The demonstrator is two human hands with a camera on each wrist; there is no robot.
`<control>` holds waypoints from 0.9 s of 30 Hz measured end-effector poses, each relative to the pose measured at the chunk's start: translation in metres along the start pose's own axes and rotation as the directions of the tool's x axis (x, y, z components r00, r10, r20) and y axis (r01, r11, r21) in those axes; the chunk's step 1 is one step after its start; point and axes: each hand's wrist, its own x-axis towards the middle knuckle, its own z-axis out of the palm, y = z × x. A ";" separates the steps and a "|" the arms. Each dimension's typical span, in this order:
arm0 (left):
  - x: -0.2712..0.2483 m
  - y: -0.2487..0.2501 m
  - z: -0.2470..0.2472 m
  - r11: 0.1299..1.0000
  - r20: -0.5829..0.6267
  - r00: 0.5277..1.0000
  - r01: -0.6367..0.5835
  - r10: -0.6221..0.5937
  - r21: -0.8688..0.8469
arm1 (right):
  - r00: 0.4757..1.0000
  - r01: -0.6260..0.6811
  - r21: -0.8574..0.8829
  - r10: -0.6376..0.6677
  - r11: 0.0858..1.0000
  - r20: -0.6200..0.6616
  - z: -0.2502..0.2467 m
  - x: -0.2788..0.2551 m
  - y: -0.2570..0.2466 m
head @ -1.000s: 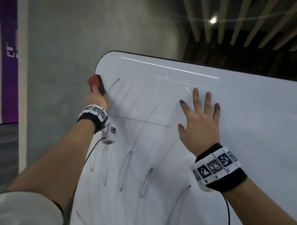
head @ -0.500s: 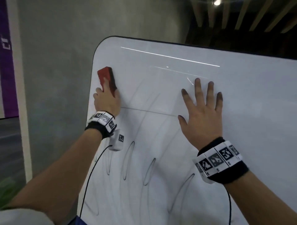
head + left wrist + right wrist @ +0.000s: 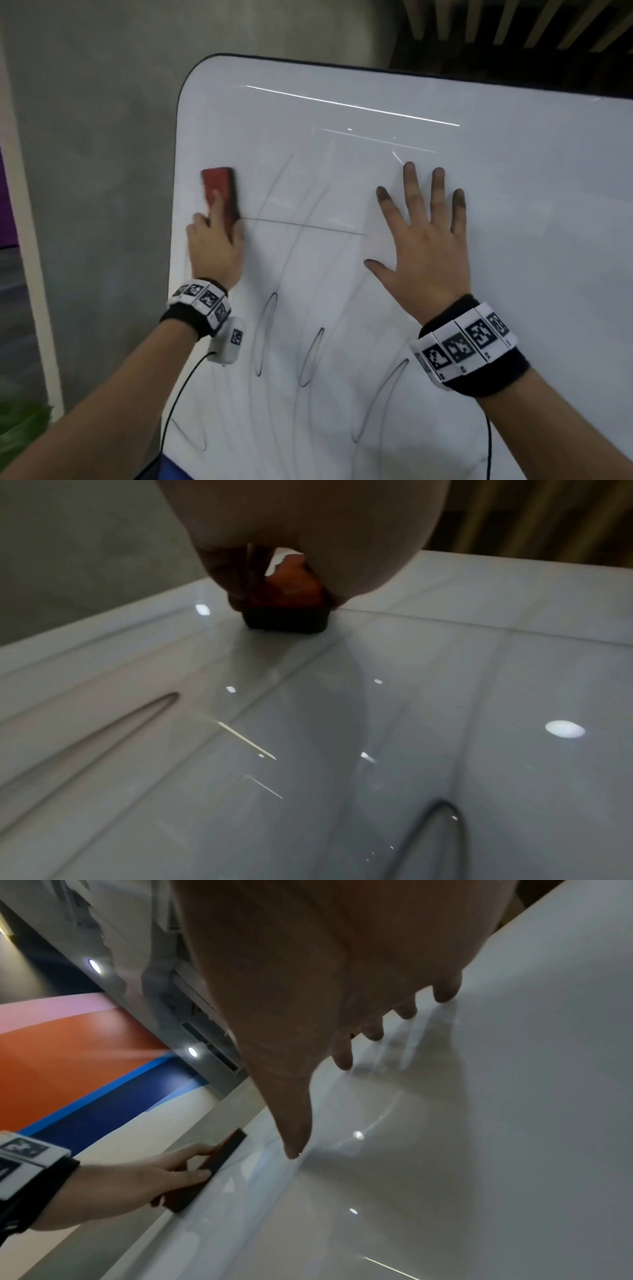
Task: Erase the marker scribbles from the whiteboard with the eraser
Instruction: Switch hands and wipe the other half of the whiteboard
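A red eraser [image 3: 220, 192] with a dark felt base [image 3: 286, 622] lies flat on the whiteboard [image 3: 513, 240] near its left edge. My left hand [image 3: 214, 240] grips it, fingers over its back, thumb at its side [image 3: 192, 1173]. Black marker loops [image 3: 267, 332] and faint smeared arcs [image 3: 274, 185] cover the board's lower and middle left. A thin horizontal line [image 3: 301, 225] runs right from the eraser. My right hand [image 3: 418, 246] lies flat on the board with fingers spread, fingertips [image 3: 383, 194] smudged dark.
A grey concrete wall [image 3: 102, 137] stands behind the board's left edge. Dark ceiling slats [image 3: 513, 27] show above the board. Sensor cables [image 3: 178, 404] hang from both wrists. Part of a green thing [image 3: 20, 425] shows at lower left.
My left hand has slid the eraser down the board's left side, from near the top corner toward the horizontal line. The right hand has stayed flat in place.
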 end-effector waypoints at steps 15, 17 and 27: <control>-0.015 0.014 0.008 0.988 -0.032 0.996 -0.079 0.084 0.134 | 1.000 -0.001 0.050 0.003 0.999 -0.029 0.005 -0.006 0.000; 0.002 -0.001 0.011 0.968 -0.049 0.983 0.183 -0.178 0.171 | 1.000 0.012 0.050 -0.011 0.999 -0.017 0.006 -0.007 0.003; -0.041 0.123 0.004 0.949 -0.052 0.948 -0.312 0.314 0.039 | 0.998 0.062 0.074 -0.059 0.995 -0.037 0.006 -0.015 0.009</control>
